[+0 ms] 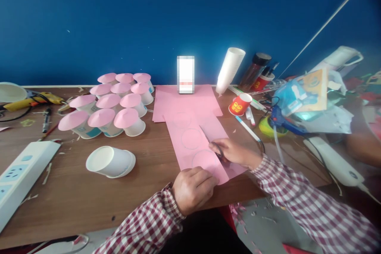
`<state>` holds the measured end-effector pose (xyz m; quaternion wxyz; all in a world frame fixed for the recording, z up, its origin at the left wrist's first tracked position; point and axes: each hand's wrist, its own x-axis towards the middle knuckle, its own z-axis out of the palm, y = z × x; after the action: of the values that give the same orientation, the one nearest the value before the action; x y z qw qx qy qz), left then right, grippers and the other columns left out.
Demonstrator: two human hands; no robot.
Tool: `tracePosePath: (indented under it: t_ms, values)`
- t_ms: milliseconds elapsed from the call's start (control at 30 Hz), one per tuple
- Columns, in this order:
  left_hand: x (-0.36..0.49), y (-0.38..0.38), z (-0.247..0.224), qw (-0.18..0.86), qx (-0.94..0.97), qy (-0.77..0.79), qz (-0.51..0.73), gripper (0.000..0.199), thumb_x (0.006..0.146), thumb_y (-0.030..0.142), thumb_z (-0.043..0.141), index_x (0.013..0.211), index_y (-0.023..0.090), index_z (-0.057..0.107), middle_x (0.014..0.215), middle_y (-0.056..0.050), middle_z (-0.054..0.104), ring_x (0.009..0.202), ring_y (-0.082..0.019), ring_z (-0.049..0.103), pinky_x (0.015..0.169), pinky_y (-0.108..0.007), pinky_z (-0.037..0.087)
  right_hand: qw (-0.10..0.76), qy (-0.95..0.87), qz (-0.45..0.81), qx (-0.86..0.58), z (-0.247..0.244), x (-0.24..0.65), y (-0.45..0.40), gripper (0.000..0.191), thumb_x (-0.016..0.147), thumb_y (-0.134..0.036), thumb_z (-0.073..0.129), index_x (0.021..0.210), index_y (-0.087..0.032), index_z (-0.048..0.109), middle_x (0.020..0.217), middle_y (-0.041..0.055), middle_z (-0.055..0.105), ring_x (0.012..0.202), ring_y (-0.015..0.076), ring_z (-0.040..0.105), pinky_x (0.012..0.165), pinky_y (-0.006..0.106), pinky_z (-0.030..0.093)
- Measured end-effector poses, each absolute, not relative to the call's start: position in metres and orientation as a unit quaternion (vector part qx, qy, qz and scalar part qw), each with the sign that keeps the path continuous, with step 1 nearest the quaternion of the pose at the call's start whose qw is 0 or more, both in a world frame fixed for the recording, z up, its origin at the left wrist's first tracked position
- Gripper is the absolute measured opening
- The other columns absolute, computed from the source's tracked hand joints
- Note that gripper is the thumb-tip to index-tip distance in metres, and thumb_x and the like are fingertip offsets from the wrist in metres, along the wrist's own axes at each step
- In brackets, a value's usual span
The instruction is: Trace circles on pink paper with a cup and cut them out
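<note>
A sheet of pink paper (pixel 178 141) with several drawn circles lies in front of me on the wooden table. My left hand (pixel 195 189) is closed on its near edge, just below the nearest circle. My right hand (pixel 233 151) grips a pair of scissors (pixel 205 134), the dark handles partly hidden by the fingers. Their blades point away from me over the pink paper, to the right of the circles. More pink sheets (pixel 159 103) lie behind and partly under this one.
Paper cups topped with pink cones (pixel 127 118) stand in rows at left, with a white cup (pixel 110 161) lying nearer. A power strip (pixel 26 170) is far left. At right are a red cup (pixel 239 104), a marker (pixel 248 129), stacked cups (pixel 230 69) and a glue gun (pixel 287 123).
</note>
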<state>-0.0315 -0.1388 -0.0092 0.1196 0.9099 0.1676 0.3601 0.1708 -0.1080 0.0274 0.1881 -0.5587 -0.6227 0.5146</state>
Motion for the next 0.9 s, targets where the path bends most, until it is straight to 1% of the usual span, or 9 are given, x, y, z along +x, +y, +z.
tracePosePath:
  t_ms: [400,600,733,900]
  values:
    - [-0.0306,-0.1382,-0.0086,0.107,0.915,0.171,0.348,0.015,0.082,0.015,0.049,0.094,0.017,0.059,0.075,-0.002,0.062,0.066,-0.013,0.054,0.054,-0.026,0.043,0.195,-0.666,0.466,-0.548,0.0275,0.1694,-0.1062,0.041,0.088,-0.05,0.041,0.062,-0.019,0.035,0.06,-0.0053,0.031,0.058,0.009,0.031,0.054,0.023,0.026]
    - [-0.0306,-0.1378,-0.0065,0.108,0.913,0.171,0.355,0.014,0.082,0.014,0.049,0.09,0.017,0.06,0.072,-0.002,0.061,0.063,-0.014,0.052,0.052,-0.026,0.042,0.189,-0.672,0.446,-0.56,0.0242,0.1704,-0.1056,0.042,0.088,-0.052,0.041,0.062,-0.018,0.038,0.061,-0.0051,0.032,0.059,0.0093,0.031,0.054,0.024,0.026]
    - [-0.0311,-0.1378,-0.0065,0.117,0.911,0.169,0.357,0.014,0.082,0.015,0.05,0.091,0.016,0.06,0.074,-0.003,0.061,0.065,-0.015,0.053,0.053,-0.027,0.043,0.196,-0.661,0.46,-0.56,0.0251,0.1699,-0.1053,0.045,0.086,-0.055,0.043,0.061,-0.019,0.038,0.059,-0.0054,0.032,0.057,0.0089,0.03,0.053,0.024,0.025]
    - [-0.0316,-0.1367,-0.0069,0.126,0.911,0.164,0.357,0.016,0.081,0.014,0.052,0.095,0.016,0.06,0.077,-0.003,0.062,0.066,-0.015,0.053,0.055,-0.027,0.044,0.197,-0.618,0.524,-0.552,0.0281,0.1686,-0.1047,0.045,0.086,-0.058,0.04,0.064,-0.019,0.041,0.055,-0.0057,0.034,0.052,0.0082,0.032,0.05,0.024,0.025]
